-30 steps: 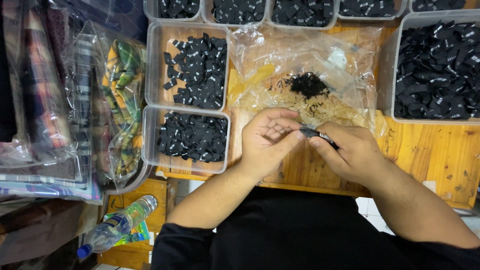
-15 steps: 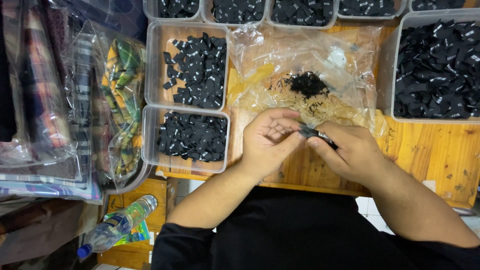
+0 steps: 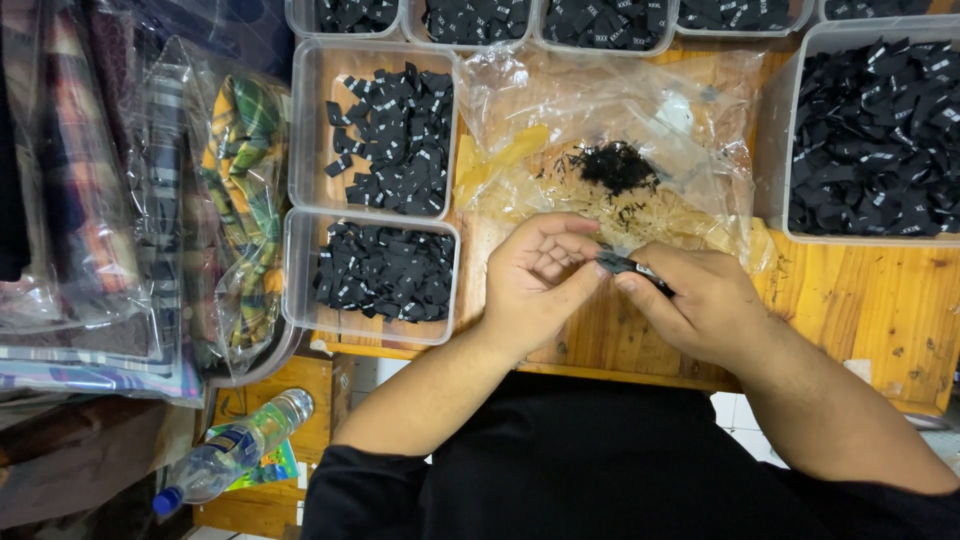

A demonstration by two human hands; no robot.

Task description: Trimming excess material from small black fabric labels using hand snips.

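Observation:
My left hand (image 3: 540, 280) and my right hand (image 3: 700, 300) meet over the wooden table (image 3: 860, 300), both pinching a small stack of black fabric labels (image 3: 625, 266) between thumbs and fingers. Just beyond the hands lies a crumpled clear plastic bag (image 3: 610, 130) with a small heap of black thread scraps (image 3: 612, 165) on it. To the left of my left hand stands a clear tray of black labels (image 3: 375, 275). Another such tray (image 3: 385, 135) sits behind it.
A large clear bin of black labels (image 3: 870, 130) stands at the right. More label trays (image 3: 530, 20) line the far edge. Bagged plaid fabrics (image 3: 150, 200) are stacked at the left. A plastic water bottle (image 3: 235, 450) lies below the table edge.

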